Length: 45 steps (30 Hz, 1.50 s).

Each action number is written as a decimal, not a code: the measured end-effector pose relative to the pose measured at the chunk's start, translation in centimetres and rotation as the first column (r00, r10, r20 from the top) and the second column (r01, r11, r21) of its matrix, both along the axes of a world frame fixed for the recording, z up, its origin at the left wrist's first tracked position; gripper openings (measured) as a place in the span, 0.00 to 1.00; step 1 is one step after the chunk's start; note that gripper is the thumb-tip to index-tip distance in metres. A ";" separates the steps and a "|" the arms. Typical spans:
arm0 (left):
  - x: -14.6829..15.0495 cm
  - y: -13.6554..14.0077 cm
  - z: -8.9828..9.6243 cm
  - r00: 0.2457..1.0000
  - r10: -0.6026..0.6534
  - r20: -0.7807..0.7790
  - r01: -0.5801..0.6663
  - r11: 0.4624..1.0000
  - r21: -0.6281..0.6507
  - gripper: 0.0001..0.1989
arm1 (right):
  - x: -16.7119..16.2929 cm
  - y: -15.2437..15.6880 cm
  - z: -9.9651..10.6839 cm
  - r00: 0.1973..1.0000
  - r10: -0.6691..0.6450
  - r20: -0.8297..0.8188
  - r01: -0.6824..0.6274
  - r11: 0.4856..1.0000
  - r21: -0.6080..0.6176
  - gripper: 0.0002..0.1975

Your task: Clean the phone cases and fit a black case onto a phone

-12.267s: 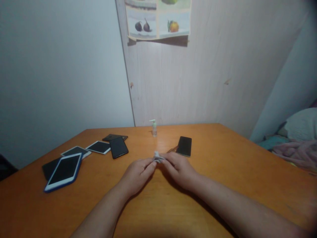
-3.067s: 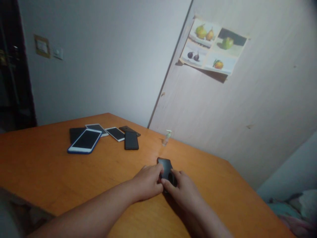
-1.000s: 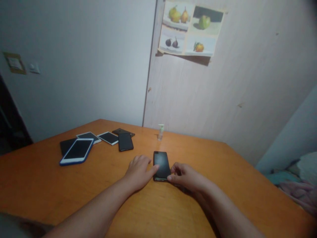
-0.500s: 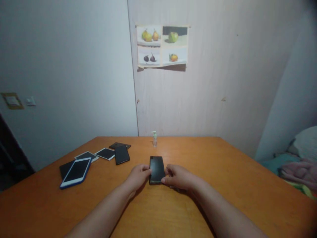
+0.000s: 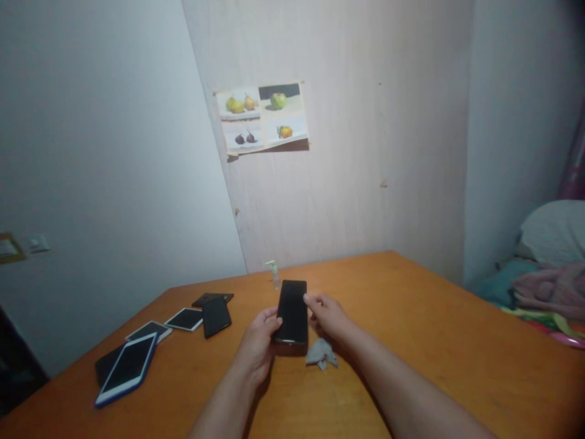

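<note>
A black smartphone (image 5: 293, 314) is held upright in front of me, its dark screen facing me and its lower end nearest. My left hand (image 5: 262, 338) grips its left edge, thumb at the side of the screen and fingers behind. At the upper right edge, my right hand (image 5: 328, 314) pinches the phone with its thumb; its other fingers are partly hidden. Just below my right hand lies a crumpled grey cloth (image 5: 322, 354) on the wooden table (image 5: 411, 366).
To the left lie several devices: a white tablet in a blue case (image 5: 128, 369), smaller white-framed ones (image 5: 185, 319) and black phones (image 5: 216, 316). Behind my phone stands a small clear pump bottle (image 5: 275, 275). Fabrics (image 5: 548, 286) are heaped beyond the table's right edge.
Both hands have raised the smartphone off the table, and my right hand has shifted up along its edge. The grey cloth now shows beside it. My view has tilted and turned right.
</note>
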State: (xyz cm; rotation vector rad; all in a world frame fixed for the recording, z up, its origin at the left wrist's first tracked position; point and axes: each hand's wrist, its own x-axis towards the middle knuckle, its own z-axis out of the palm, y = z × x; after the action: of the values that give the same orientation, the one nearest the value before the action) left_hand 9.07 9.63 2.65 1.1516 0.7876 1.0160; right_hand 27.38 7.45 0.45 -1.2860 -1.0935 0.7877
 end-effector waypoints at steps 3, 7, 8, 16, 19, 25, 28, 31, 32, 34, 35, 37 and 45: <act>0.0 -1.3 0.4 0.987 -0.111 0.113 0.107 0.993 0.040 0.22 | 0.4 -0.2 1.7 0.997 -0.044 -0.070 0.053 0.989 0.136 0.26; -0.3 -2.5 0.7 0.976 -0.181 0.119 0.173 0.982 0.071 0.20 | 0.3 -1.3 3.4 0.988 -0.020 -0.150 0.075 0.927 0.368 0.23; -0.4 -2.7 0.9 0.976 -0.184 0.119 0.176 0.982 0.075 0.20 | 0.2 -1.6 3.8 0.987 0.008 -0.159 0.055 0.919 0.391 0.23; -1.1 -3.0 1.7 0.972 -0.207 0.114 0.195 0.974 0.112 0.18 | -0.2 -3.5 5.8 0.994 0.009 -0.110 0.029 0.939 0.342 0.21; -1.1 -2.9 1.5 0.969 -0.224 0.102 0.210 0.969 0.129 0.17 | -0.2 -3.7 6.0 0.996 -0.014 -0.091 0.049 0.922 0.384 0.19; -1.1 -2.8 1.3 0.970 -0.223 0.097 0.209 0.968 0.139 0.16 | -0.2 -3.1 5.3 0.982 0.034 -0.186 0.034 0.936 0.352 0.20; -1.1 -2.9 1.4 0.970 -0.222 0.094 0.211 0.970 0.121 0.17 | 0.0 -2.9 5.0 0.989 0.038 -0.145 0.013 0.942 0.335 0.21; -1.1 -3.1 1.6 0.971 -0.218 0.100 0.208 0.972 0.108 0.18 | 0.2 -2.6 4.6 0.990 0.007 -0.139 0.034 0.955 0.293 0.22; -1.0 -3.2 1.8 0.971 -0.212 0.111 0.201 0.974 0.101 0.18 | 0.3 -2.6 4.5 0.983 0.013 -0.181 0.038 0.961 0.276 0.22; -1.0 -3.4 2.1 0.968 -0.192 0.159 0.179 0.979 0.095 0.20 | 0.3 -2.4 4.3 0.951 0.044 -0.306 0.033 0.970 0.241 0.23; -0.9 -3.6 2.2 0.964 -0.185 0.190 0.169 0.981 0.094 0.21 | 0.3 -2.3 4.2 0.925 0.058 -0.376 0.031 0.974 0.226 0.23; -0.8 -3.9 2.4 0.950 -0.187 0.250 0.172 0.982 0.083 0.23 | 0.3 -2.1 4.0 0.860 0.079 -0.503 0.029 0.979 0.204 0.22; -0.4 -4.7 2.3 0.976 -0.155 0.151 0.128 0.976 0.176 0.26 | -0.3 -0.9 2.1 0.706 0.128 -0.696 -0.023 0.987 0.157 0.13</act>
State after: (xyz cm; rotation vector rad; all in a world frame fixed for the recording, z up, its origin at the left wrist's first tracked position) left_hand 8.65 4.91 4.90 1.2294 0.4899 1.0556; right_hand 27.09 6.50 2.51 -0.7003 -0.5512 1.1261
